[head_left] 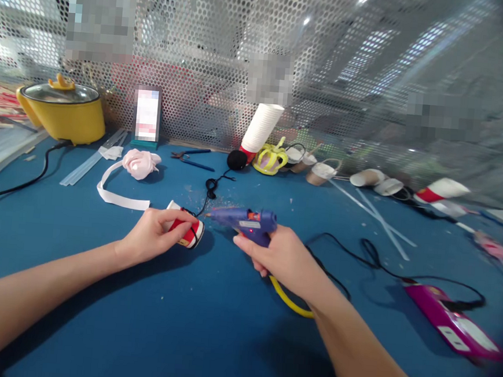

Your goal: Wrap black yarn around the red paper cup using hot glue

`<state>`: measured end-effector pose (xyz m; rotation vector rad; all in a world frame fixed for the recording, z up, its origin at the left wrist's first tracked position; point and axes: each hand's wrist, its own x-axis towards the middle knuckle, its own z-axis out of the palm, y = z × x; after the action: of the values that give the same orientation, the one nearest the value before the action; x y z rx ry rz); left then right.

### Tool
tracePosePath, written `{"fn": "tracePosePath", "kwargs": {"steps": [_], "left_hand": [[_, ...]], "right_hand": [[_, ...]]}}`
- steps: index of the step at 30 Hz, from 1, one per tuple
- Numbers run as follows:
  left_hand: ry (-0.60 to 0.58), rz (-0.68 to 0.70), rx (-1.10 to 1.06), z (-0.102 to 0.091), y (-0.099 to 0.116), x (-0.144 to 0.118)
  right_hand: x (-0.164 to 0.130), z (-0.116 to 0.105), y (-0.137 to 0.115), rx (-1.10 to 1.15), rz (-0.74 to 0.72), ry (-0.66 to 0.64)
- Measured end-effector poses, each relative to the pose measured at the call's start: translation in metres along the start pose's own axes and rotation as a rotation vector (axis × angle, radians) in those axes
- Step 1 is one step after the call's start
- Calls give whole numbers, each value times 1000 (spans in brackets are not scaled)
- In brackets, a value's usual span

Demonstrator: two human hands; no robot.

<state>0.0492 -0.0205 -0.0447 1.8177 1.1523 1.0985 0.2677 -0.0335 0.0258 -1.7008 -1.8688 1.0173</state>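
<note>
I have my left hand (154, 236) wrapped over a small red and white paper cup (186, 228) that lies on its side on the blue table (205, 336), thumb and fingers pinching its body so it cannot roll, the open rim turned toward the right. My right hand (283, 258) is closed around the grip of a blue glue gun (244, 220), fingers pressed together about the handle, its nozzle pointing left and sitting just beside the cup, near the rim; I cannot tell whether the tip actually touches. A thin black cord (210, 191) runs from the cup's rim back across the table toward a black pompom (236, 159). By my reading the cord is being fixed to the cup: one end looks to be already lying on the rim, though whether any glue is down I cannot see, and the pompom end is untouched. The cup itself looks small, with a red band around a white body, slightly squashed under my fingers. A yellow cable (288, 299) trails from the gun under my wrist. Further off, a pink fabric rose (140, 162) on a white ribbon (118, 192) lies to the left, a stack of white cups (263, 125) leans against the mesh wall, a yellow pot (64, 110) stands at the far left, and a magenta tool (450, 320) rests well apart on the right.
</note>
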Motion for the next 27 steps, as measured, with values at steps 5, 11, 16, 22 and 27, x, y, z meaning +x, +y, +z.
{"fn": "tracePosePath", "kwargs": {"steps": [5, 11, 16, 22, 27], "left_hand": [[75, -3, -72, -3, 8, -1], [115, 2, -281, -6, 19, -2], [139, -4, -261, -6, 15, -2], [141, 17, -191, -7, 10, -2], [115, 8, -202, -7, 8, -2]], "right_hand": [[22, -15, 15, 101, -115, 216], [43, -17, 30, -268, -242, 554], [34, -5, 23, -602, -382, 736], [30, 2, 14, -797, -356, 737], [30, 6, 10, -793, -353, 703]]}}
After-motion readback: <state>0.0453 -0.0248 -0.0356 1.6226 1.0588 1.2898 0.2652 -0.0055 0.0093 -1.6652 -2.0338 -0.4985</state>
